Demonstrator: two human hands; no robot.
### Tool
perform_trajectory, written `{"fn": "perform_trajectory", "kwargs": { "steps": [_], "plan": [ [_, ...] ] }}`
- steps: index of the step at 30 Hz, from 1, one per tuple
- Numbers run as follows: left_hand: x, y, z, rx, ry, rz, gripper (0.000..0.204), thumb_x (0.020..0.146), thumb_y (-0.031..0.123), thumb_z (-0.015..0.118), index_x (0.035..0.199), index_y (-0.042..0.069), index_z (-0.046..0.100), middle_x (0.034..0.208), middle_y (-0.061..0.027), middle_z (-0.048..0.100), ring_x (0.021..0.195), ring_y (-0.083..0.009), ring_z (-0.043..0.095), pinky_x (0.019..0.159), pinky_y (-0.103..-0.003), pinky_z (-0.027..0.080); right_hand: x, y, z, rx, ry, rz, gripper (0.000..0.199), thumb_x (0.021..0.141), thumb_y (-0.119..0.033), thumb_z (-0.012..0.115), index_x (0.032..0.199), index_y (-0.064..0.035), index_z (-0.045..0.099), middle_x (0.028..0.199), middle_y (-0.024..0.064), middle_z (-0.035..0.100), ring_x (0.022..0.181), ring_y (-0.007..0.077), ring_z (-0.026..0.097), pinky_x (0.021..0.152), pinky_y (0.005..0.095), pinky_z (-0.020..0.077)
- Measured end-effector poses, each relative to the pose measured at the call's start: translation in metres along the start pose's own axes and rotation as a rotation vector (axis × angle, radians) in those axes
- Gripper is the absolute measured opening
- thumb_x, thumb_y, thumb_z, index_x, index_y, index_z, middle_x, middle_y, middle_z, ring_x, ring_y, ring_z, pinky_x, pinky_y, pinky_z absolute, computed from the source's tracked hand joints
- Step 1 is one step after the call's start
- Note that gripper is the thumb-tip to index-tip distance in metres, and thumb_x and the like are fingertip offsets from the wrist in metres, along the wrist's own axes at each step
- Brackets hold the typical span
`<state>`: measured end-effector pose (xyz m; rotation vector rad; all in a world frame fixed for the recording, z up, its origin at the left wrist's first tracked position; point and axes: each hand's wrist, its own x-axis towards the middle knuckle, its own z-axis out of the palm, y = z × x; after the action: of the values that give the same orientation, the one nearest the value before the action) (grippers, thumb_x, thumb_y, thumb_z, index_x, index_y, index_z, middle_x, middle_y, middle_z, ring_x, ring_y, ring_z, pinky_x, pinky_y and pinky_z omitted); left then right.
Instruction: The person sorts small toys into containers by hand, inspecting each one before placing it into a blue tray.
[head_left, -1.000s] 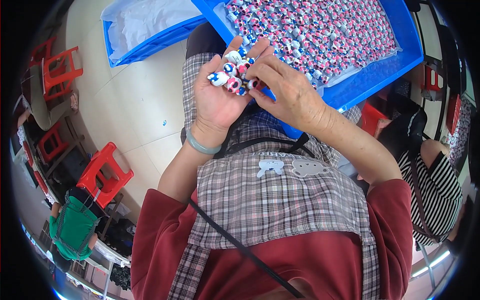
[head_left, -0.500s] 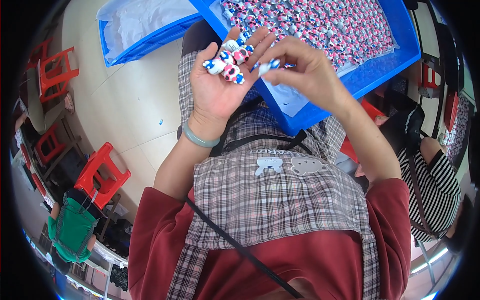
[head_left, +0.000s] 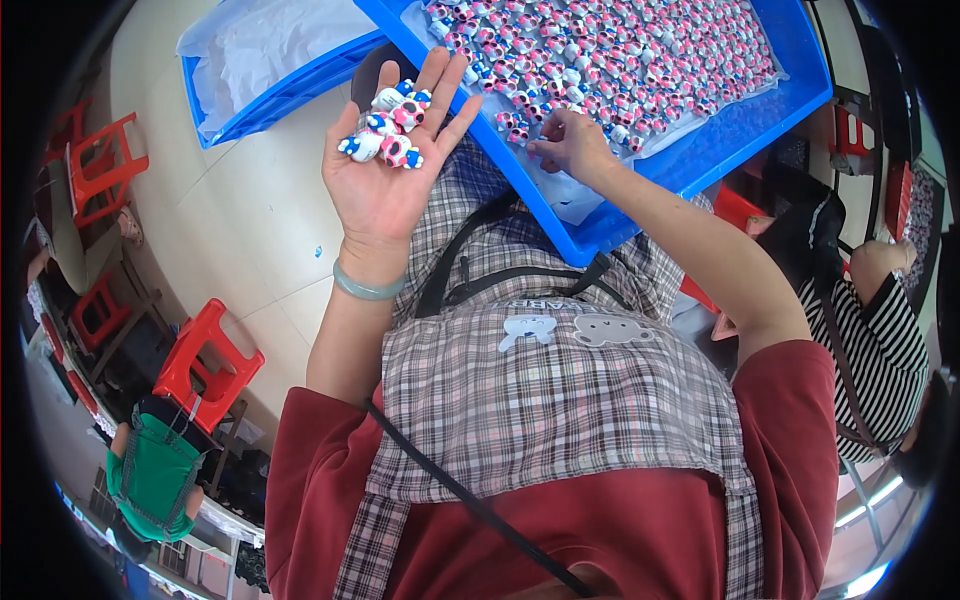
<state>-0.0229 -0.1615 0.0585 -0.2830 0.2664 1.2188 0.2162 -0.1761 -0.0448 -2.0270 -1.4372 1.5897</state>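
My left hand (head_left: 378, 205) is held palm up beside the blue tray, its fingers spread. Several small toy figurines (head_left: 403, 152) in white, blue and pink lie in a cluster on this palm and the finger bases. My right hand (head_left: 582, 150) is over the near part of the blue tray (head_left: 690, 185), its thumb and forefinger bent together beside the figurines there. Whatever is between those fingertips, if anything, is too small to make out. Rows of similar figurines (head_left: 620, 65) cover most of the tray's white lining.
A second blue tray (head_left: 262, 112), lined with white sheeting, stands at the upper left. Red stools (head_left: 205, 365) are along the left. A person in green (head_left: 155, 470) is at lower left; another in a striped top (head_left: 870, 350) is close on the right.
My right hand has left the left palm with the figurine it pinched and reached down to the tray. The left hand has moved left, still bearing its cluster.
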Motion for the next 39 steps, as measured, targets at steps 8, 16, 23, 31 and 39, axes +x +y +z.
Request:
{"fn": "perform_trajectory", "kwargs": {
  "steps": [8, 16, 23, 31, 39],
  "plan": [
    [0.000, -0.002, -0.006, -0.046, -0.016, -0.054, 0.045, 0.089, 0.024, 0.057, 0.128, 0.002, 0.051, 0.150, -0.0310, 0.034, 0.146, -0.0456, 0.022, 0.118, -0.066, 0.014, 0.003, 0.004, 0.019, -0.257, 0.174, -0.166, 0.029, 0.078, -0.021, 0.079, 0.094, -0.0006, 0.065, 0.084, 0.0197, 0.070, 0.084, 0.0337, 0.070, 0.076, 0.0417, 0.0558],
    [-0.001, -0.005, -0.008, -0.052, -0.016, -0.065, 0.045, 0.090, 0.023, 0.057, 0.128, 0.001, 0.051, 0.151, -0.0322, 0.032, 0.147, -0.0454, 0.021, 0.118, -0.067, 0.014, -0.002, 0.017, 0.020, -0.293, 0.236, -0.173, 0.024, 0.085, -0.008, 0.070, 0.105, 0.0001, 0.060, 0.083, 0.0175, 0.072, 0.072, 0.0247, 0.072, 0.067, 0.0358, 0.0571],
    [-0.003, -0.005, -0.008, -0.041, -0.012, -0.070, 0.045, 0.089, 0.024, 0.058, 0.128, 0.001, 0.052, 0.151, -0.0320, 0.031, 0.147, -0.0450, 0.021, 0.118, -0.066, 0.014, -0.003, 0.009, 0.010, -0.347, 0.125, -0.129, 0.029, 0.086, -0.007, 0.071, 0.106, 0.0022, 0.052, 0.081, 0.0196, 0.069, 0.071, 0.0254, 0.073, 0.063, 0.0357, 0.0574],
    [-0.004, -0.010, -0.003, 0.000, -0.067, -0.116, 0.049, 0.088, 0.026, 0.060, 0.132, 0.006, 0.053, 0.154, -0.0296, 0.029, 0.147, -0.0451, 0.020, 0.119, -0.065, 0.014, -0.006, 0.012, 0.005, -0.177, 0.072, -0.209, 0.024, 0.085, -0.002, 0.068, 0.100, 0.0022, 0.051, 0.081, 0.0151, 0.068, 0.070, 0.0206, 0.072, 0.060, 0.0320, 0.0583],
    [-0.010, -0.016, 0.003, 0.146, -0.160, -0.231, 0.073, 0.084, 0.024, 0.059, 0.152, 0.011, 0.034, 0.155, -0.0297, 0.027, 0.146, -0.0461, 0.021, 0.115, -0.068, 0.019, -0.061, -0.105, -0.052, -0.050, 0.329, -0.714, 0.014, 0.085, -0.003, 0.066, 0.099, -0.0052, 0.067, 0.093, 0.0087, 0.066, 0.081, 0.0279, 0.067, 0.073, 0.0382, 0.0558]
  ]
}}
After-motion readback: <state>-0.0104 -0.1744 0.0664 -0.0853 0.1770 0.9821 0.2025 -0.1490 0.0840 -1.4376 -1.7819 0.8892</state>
